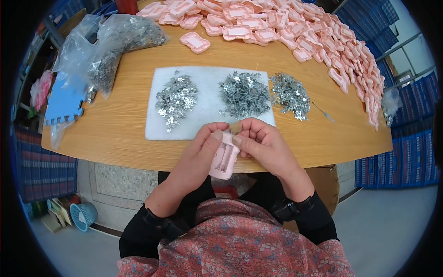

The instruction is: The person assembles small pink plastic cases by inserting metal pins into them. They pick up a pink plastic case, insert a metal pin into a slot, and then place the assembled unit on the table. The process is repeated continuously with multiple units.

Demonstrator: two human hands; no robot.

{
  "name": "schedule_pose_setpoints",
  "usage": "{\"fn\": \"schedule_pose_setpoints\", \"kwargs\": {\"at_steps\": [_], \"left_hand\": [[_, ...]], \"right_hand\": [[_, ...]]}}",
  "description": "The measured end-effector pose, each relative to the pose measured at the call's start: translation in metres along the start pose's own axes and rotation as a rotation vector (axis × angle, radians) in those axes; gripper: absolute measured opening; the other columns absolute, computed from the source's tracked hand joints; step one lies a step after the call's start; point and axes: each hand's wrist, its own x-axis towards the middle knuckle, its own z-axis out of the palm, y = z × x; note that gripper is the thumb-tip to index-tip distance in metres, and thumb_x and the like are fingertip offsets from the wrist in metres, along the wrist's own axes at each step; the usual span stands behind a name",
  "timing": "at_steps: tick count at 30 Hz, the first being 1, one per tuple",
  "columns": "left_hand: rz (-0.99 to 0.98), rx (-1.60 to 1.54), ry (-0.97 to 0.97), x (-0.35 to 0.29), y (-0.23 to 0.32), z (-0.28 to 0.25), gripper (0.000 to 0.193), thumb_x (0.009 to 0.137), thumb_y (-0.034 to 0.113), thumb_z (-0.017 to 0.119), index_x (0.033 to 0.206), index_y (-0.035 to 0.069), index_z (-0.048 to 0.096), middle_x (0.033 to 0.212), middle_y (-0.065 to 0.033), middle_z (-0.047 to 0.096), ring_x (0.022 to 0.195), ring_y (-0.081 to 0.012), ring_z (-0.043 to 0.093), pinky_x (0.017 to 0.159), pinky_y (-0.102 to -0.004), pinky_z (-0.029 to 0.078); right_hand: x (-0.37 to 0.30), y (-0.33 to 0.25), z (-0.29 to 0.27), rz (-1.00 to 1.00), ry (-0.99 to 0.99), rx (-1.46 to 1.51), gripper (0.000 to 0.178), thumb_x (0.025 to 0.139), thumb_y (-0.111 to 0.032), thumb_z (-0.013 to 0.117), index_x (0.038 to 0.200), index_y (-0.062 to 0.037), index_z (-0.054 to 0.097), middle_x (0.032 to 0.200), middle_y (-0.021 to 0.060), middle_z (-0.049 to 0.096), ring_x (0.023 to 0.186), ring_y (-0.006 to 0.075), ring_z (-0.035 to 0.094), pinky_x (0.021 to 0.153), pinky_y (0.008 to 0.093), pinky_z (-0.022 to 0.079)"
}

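Gripping the far end of a pink case (222, 171), the left hand (201, 154) has its thumb and fingers clamped on the upper left edge, and the right hand (265, 145) closes its thumb and forefinger on the upper right corner. From where I stand I can't tell whether a small piece sits between those fingertips. The case is over the near edge of the wooden surface (117, 129), its long hollow facing up. Just beyond the hands lies a white mat (207, 87), with a loose pile of shiny metal pieces (176, 98) on its left and a denser grey heap (244, 94) on its right. A third mound (290, 94) sits at the mat's right edge, a thin tool (324, 112) near it. Farther off, many pink shells (323, 44) curve along the back and right; one lone shell (195, 42) lies slightly apart. Over on the left, clear bags (131, 31) of metal bits slump beside a blue foam piece (64, 102). A light blue basket (92, 213) stands on the floor.
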Motion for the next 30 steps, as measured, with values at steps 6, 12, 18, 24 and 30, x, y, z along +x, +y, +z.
{"fn": "schedule_pose_setpoints", "kwargs": {"at_steps": [6,12,18,24,30], "left_hand": [[0.229,0.456,0.039,-0.005,-0.002,0.002,0.038,0.096,0.012,0.058,0.130,-0.001,0.050,0.110,-0.0155,0.062,0.097,-0.0264,0.064,0.083,-0.0342,0.051],[0.342,0.805,0.067,-0.003,0.007,0.007,0.029,0.093,0.009,0.058,0.120,-0.002,0.055,0.104,-0.0185,0.062,0.090,-0.0301,0.064,0.079,-0.0385,0.052],[-0.080,-0.052,-0.112,-0.002,0.004,-0.009,0.027,0.098,0.016,0.046,0.119,0.000,0.053,0.097,-0.0096,0.059,0.064,-0.0144,0.056,0.053,-0.0289,0.046],[-0.245,-0.596,-0.180,-0.007,0.011,-0.006,0.029,0.101,0.023,0.039,0.116,0.002,0.053,0.083,-0.0043,0.052,0.053,-0.0072,0.040,0.040,-0.0182,0.031],[-0.299,-0.623,-0.340,-0.008,-0.006,-0.014,0.029,0.101,0.023,0.038,0.112,0.001,0.053,0.089,-0.0065,0.053,0.053,-0.0072,0.040,0.039,-0.0180,0.032]], "right_hand": [[-0.001,0.008,-0.004,0.042,0.016,0.003,0.025,0.095,-0.014,0.065,0.112,-0.0005,0.054,0.086,-0.0004,0.062,0.077,0.0036,0.058,0.068,0.0187,0.046],[-0.007,0.009,0.001,-0.029,0.067,-0.041,0.025,0.096,-0.014,0.065,0.112,-0.0009,0.052,0.086,-0.0007,0.061,0.075,0.0043,0.057,0.067,0.0200,0.046],[-0.013,0.000,0.001,-0.104,0.026,0.049,0.027,0.097,-0.013,0.064,0.118,-0.0020,0.053,0.089,-0.0003,0.060,0.078,0.0051,0.056,0.071,0.0204,0.046],[-0.011,0.007,0.005,-0.366,0.083,-0.302,0.029,0.089,-0.009,0.071,0.115,-0.0026,0.060,0.091,0.0017,0.059,0.078,0.0052,0.054,0.066,0.0229,0.046],[-0.008,-0.001,0.000,-0.300,0.017,-0.329,0.020,0.086,-0.011,0.075,0.101,-0.0022,0.067,0.083,0.0015,0.061,0.074,0.0061,0.055,0.066,0.0232,0.046]]}}
